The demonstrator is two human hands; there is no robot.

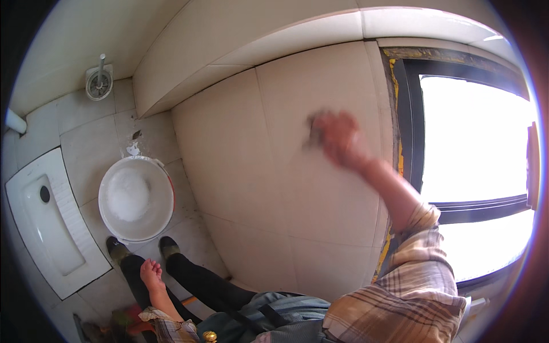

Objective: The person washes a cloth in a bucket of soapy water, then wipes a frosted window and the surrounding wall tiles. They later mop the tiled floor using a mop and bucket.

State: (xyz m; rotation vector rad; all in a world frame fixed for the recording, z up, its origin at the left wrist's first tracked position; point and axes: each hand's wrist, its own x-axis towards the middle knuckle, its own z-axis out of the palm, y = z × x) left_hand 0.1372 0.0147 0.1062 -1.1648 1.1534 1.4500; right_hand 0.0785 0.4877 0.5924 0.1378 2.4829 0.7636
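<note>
My right hand (341, 140) is raised against the beige tiled wall (229, 154), its fingers closed round a small dark grey scouring pad (314, 130). Motion smears both the hand and the pad, so the pad's exact shape is unclear. Low in front of my legs hangs my left hand (152, 274), fingers loosely bent and a little apart, with nothing visible in it. Just beyond my feet stands a white bucket (167, 211) on the floor, with white foam (127, 197) inside.
A white squat toilet (54, 228) is set in the grey tiled floor (86, 137) at left. A toilet brush in its holder (99, 84) is at the far left corner. Right of the wall is a bright dark-framed window (413, 131). A tiled ledge (297, 37) crosses above.
</note>
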